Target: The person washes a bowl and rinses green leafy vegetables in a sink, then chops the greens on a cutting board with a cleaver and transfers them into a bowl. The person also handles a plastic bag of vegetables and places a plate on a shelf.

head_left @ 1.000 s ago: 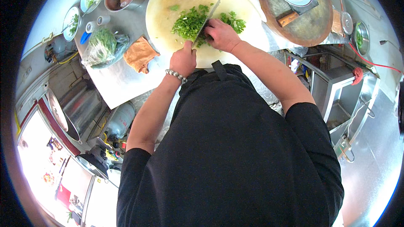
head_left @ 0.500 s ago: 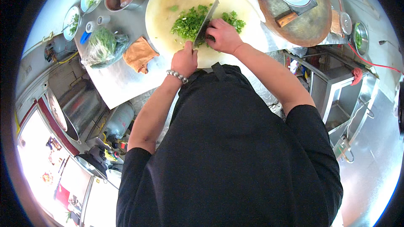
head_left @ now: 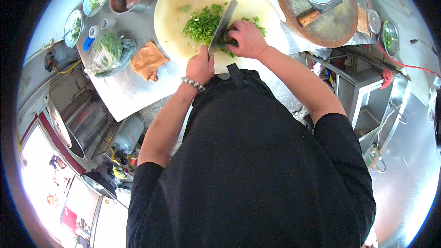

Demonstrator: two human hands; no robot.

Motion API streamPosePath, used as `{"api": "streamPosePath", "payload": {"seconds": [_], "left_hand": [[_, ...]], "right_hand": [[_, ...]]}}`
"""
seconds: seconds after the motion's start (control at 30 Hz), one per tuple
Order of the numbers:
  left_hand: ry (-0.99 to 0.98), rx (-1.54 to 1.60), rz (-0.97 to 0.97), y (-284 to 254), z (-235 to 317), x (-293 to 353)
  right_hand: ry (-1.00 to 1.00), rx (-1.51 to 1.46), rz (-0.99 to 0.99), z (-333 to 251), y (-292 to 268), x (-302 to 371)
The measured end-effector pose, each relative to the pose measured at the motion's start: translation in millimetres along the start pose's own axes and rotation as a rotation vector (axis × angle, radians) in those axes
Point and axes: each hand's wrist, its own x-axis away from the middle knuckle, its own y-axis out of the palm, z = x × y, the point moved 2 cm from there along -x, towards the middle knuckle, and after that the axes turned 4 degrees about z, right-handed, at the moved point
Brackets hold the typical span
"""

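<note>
The left hand is wrapped round the knife. More of its flat side shows than a second ago, so it seems tilted mid-cut. Just right, the right hand grips greens; chopped bits lie left.

Bright glare on the table, dark curved fisheye rim.
</note>
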Motion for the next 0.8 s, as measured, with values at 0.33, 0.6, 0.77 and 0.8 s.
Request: {"api": "streamPosePath", "payload": {"seconds": [0.33,0.6,0.77,0.8], "left_hand": [[0.063,-0.029,-0.005,-68,29,0],[-0.004,-0.176,-0.072,-24,22,14],[0.056,-0.080,-0.001,-9,7,7],[0.085,-0.080,0.004,-15,6,3]], "right_hand": [[0.079,-0.079,-0.009,-1,18,-15],[0.110,0.007,0.009,-7,1,-9],[0.093,-0.094,0.076,4,13,-2],[0.075,-0.127,0.141,2,9,-2]]}}
